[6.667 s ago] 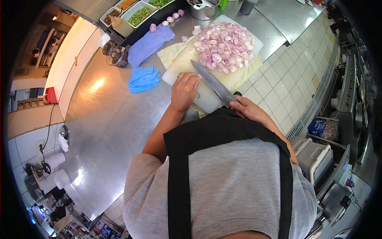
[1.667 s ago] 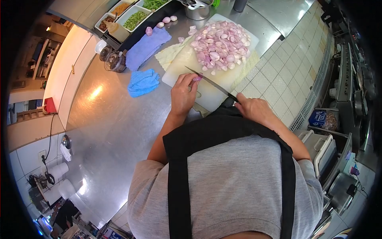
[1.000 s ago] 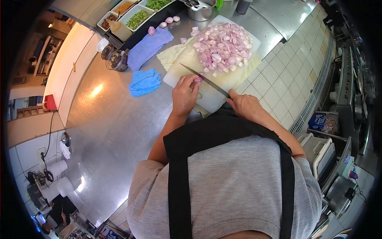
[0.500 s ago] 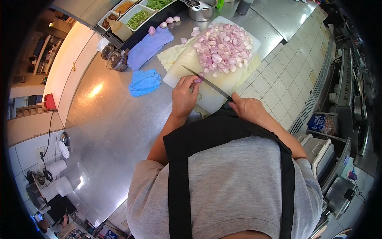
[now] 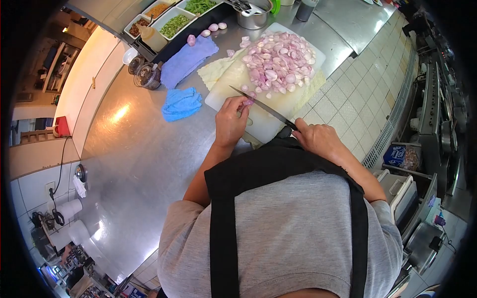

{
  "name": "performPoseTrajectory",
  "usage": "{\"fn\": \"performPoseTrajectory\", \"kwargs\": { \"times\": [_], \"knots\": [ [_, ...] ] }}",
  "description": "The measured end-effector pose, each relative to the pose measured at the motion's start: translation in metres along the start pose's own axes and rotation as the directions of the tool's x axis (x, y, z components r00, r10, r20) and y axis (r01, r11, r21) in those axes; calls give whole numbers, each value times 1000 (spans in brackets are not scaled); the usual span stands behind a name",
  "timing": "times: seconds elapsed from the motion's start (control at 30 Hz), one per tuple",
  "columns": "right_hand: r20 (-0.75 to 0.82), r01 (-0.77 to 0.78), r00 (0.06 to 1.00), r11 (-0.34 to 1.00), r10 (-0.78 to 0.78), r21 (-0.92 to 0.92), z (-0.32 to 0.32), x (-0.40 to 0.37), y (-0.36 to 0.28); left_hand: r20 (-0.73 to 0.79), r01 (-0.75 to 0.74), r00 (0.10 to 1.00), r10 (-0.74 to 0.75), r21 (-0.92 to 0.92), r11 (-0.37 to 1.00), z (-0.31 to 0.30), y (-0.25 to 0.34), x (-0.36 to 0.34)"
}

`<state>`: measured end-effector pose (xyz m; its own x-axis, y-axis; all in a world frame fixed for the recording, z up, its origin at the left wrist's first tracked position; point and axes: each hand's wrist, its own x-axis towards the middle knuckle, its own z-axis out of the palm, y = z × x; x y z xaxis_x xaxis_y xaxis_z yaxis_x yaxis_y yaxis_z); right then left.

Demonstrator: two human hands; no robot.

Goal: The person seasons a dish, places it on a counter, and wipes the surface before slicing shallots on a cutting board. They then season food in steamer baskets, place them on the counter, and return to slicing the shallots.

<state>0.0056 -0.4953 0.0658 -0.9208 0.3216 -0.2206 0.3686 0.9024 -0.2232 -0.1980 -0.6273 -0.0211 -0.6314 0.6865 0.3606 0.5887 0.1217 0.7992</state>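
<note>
A white cutting board (image 5: 226, 94) lies on the metal counter, with a large heap of sliced shallots (image 5: 280, 59) on its far part. My left hand (image 5: 231, 119) pinches a small purple shallot (image 5: 248, 101) near the board's left edge. My right hand (image 5: 318, 139) is closed on the handle of a knife (image 5: 271, 111). The blade slants up and left across the board, against the right side of the held shallot. A few cut slices lie just beyond the blade. Under the board, a pale yellow-green cloth (image 5: 211, 71) sticks out on both sides.
Left of the board are a blue cloth (image 5: 181, 104), a purple cloth (image 5: 186, 62) and jars (image 5: 147, 76). Several whole shallots (image 5: 213, 27) lie beyond. At the back stand food trays (image 5: 174, 25), a squeeze bottle (image 5: 152, 38) and a metal pot (image 5: 253, 19).
My right hand and the knife handle have shifted slightly right and away from my body. A slice now shows beyond the blade. My left hand stays almost in place, still pinching the shallot.
</note>
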Motion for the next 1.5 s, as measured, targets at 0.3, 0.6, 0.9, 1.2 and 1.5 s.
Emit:
{"fn": "performPoseTrajectory", "kwargs": {
  "times": [0.3,0.6,0.9,1.2,1.5],
  "knots": [
    [-31,7,999,998,-5,58,27,22,1,-17,-4,1000,4,-20,1000,1,0,-2],
    [12,-4,1000,1000,3,17,-2,2,-1,-19,-9,1000,8,-26,1000,0,0,0],
    [60,-46,998,984,37,169,22,26,9,-21,-11,1000,10,-28,1000,2,-1,-1],
    [-29,-95,995,990,99,105,-14,4,14,-35,4,999,-6,-37,999,2,-2,-3],
    [-15,-100,994,966,106,237,27,-18,30,-64,42,997,-45,-59,997,-4,-9,-5]
  ]
}}
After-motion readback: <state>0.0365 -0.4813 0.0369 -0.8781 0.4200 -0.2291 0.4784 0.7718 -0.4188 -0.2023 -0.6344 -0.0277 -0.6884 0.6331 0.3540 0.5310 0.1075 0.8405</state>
